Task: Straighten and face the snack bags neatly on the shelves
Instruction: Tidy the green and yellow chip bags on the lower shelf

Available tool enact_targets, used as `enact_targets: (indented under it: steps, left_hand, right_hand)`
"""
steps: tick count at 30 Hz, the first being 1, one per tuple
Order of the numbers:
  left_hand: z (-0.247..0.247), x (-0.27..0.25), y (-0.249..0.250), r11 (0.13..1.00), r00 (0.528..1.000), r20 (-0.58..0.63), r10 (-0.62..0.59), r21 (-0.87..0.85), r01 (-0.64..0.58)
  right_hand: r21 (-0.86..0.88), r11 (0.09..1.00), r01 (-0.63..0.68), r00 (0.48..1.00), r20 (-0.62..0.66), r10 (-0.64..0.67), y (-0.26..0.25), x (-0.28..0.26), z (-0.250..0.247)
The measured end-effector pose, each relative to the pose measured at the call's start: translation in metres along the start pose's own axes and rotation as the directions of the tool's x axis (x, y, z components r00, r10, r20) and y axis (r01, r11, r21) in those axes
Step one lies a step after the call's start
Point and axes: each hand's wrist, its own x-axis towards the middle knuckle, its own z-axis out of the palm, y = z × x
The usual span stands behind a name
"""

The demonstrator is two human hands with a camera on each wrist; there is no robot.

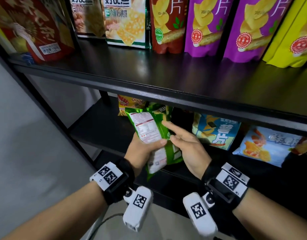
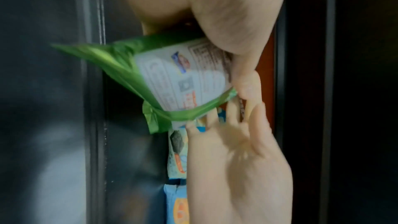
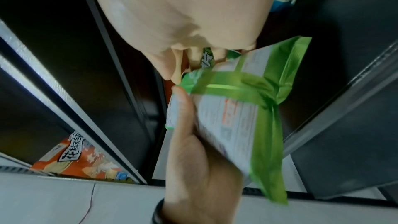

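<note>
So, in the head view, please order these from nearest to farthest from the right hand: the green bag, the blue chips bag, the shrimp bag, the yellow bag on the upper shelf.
1. Green bag, touching the right hand, on its left.
2. Blue chips bag, lower shelf, just right.
3. Shrimp bag, lower shelf, farther right.
4. Yellow bag, upper shelf, far right.

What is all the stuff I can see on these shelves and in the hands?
green bag: one, green with white back label showing, held in front of the lower shelf
purple bags: two, purple, standing on the upper shelf
dark red bag: one, left of the purple ones
yellow bag: one, upper shelf, far right
blue bags: two, lower shelf, right of the hands
left hand: grips the green bag
right hand: fingers straight, touching the green bag
wrist cameras: two, white
</note>
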Motion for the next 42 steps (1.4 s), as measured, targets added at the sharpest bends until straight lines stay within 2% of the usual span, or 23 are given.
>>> enact_targets:
  steps: [2,4,6,8,9,11,13,15,17,20,22,26,28,32,34,35,37,40,42]
  left_hand:
    - [-0.007,0.004,0.001,0.999,0.999,-0.048,-0.025,-0.032,0.024]
    - [-0.013,0.005,0.000,0.994,0.997,-0.020,-0.076,-0.076,0.074]
    - [-0.017,0.005,-0.001,0.987,0.991,0.062,-0.117,-0.107,0.123]
    - [-0.016,0.004,-0.004,0.988,0.989,0.107,-0.105,-0.098,0.115]
    - [-0.015,0.004,-0.005,0.994,0.994,0.071,-0.082,-0.062,0.086]
    - [-0.014,0.006,-0.005,0.990,0.990,-0.137,-0.018,0.138,0.037]
    - [-0.016,0.008,-0.005,0.920,0.945,-0.294,0.143,0.391,-0.017]
    - [-0.017,0.007,-0.005,0.826,0.923,-0.253,0.289,0.554,-0.107]
    - [-0.013,0.005,-0.006,0.780,0.942,-0.161,0.294,0.610,-0.139]
    - [-0.007,0.001,-0.006,0.906,0.985,-0.074,0.155,0.408,-0.111]
    - [-0.005,0.005,-0.001,0.966,0.992,-0.067,0.105,0.243,-0.086]
    - [-0.008,0.020,0.010,0.997,0.995,-0.066,0.080,0.015,-0.079]
    - [-0.011,0.027,0.014,0.994,0.994,-0.094,0.060,-0.084,-0.068]
    - [-0.026,0.041,0.018,0.995,0.989,-0.114,0.098,-0.005,-0.099]
    - [-0.040,0.049,0.017,0.999,0.975,-0.219,0.040,-0.001,-0.041]
    - [-0.049,0.053,0.015,1.000,0.961,-0.275,-0.010,-0.011,0.007]
    - [-0.068,0.061,0.013,0.992,0.939,-0.321,-0.123,0.001,0.130]
    - [-0.092,0.072,0.010,0.967,0.929,-0.295,-0.224,0.050,0.249]
    - [-0.103,0.082,0.008,0.963,0.931,-0.278,-0.236,0.064,0.263]
  right_hand:
    - [-0.050,0.999,-0.005,0.996,-0.091,0.000,-0.005,0.004,-0.005]
    - [-0.079,0.993,-0.085,0.985,-0.157,0.072,-0.008,0.010,-0.014]
    - [0.051,0.973,-0.227,0.973,-0.026,0.228,-0.007,0.012,-0.020]
    - [0.115,0.945,-0.307,0.950,0.101,0.296,-0.002,0.012,-0.017]
    - [0.061,0.955,-0.291,0.954,0.096,0.284,0.001,0.013,-0.015]
    - [-0.112,0.970,-0.213,0.977,-0.019,0.213,0.005,0.018,-0.011]
    - [-0.267,0.951,-0.154,0.982,-0.148,0.117,0.009,0.024,-0.008]
    - [-0.369,0.925,-0.093,0.972,-0.235,0.004,0.013,0.029,-0.001]
    - [-0.460,0.887,-0.040,0.965,-0.247,-0.084,0.016,0.033,0.008]
    - [-0.566,0.825,-0.017,0.986,-0.147,-0.080,0.015,0.035,0.018]
    - [-0.544,0.839,0.023,0.995,-0.066,-0.070,0.014,0.032,0.018]
    - [-0.440,0.892,0.104,0.994,0.020,-0.105,0.004,0.024,0.024]
    - [-0.340,0.938,0.071,0.997,0.033,-0.064,0.001,0.024,0.030]
    - [-0.277,0.961,-0.007,1.000,0.006,0.009,0.003,0.029,0.029]
    - [-0.236,0.972,-0.016,0.999,0.037,0.025,0.004,0.036,0.024]
    - [-0.216,0.976,-0.019,0.999,0.022,0.024,0.006,0.040,0.020]
    - [-0.246,0.969,-0.018,0.993,-0.115,-0.011,0.012,0.054,0.012]
    - [-0.401,0.916,-0.037,0.928,-0.353,-0.117,0.020,0.080,-0.004]
    - [-0.406,0.910,-0.086,0.906,-0.412,-0.099,0.021,0.096,-0.013]
